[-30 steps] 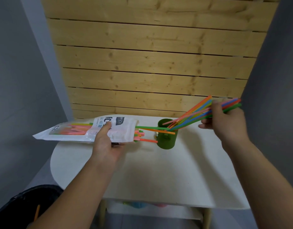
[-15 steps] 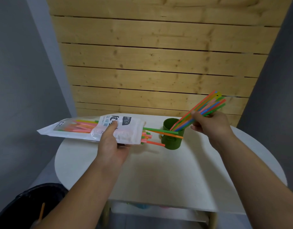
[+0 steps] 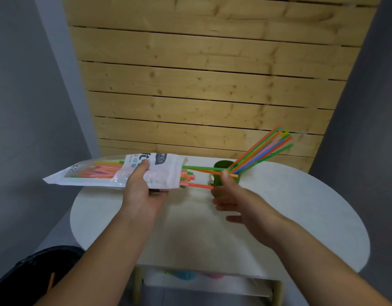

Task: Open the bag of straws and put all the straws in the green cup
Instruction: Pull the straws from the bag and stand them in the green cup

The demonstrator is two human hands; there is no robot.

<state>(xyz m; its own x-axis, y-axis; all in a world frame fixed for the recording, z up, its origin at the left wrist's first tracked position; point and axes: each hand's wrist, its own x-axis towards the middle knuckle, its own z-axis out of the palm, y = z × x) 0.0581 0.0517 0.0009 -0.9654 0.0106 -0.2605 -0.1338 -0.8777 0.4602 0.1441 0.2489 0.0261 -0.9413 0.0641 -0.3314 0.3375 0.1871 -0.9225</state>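
On counter: green cup [image 3: 219, 173] holds leaning straws [image 3: 262, 150].
Left hand [image 3: 142, 191]: grips bag [image 3: 115, 173].
Right hand [image 3: 232, 191]: grip wide, empty.
Next: pull protruding straws.

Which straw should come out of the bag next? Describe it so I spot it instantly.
Start at the white table, then the bag held in the left hand. From its open end, the long green straw reaches to the green cup. It sticks out furthest, above two orange ones.
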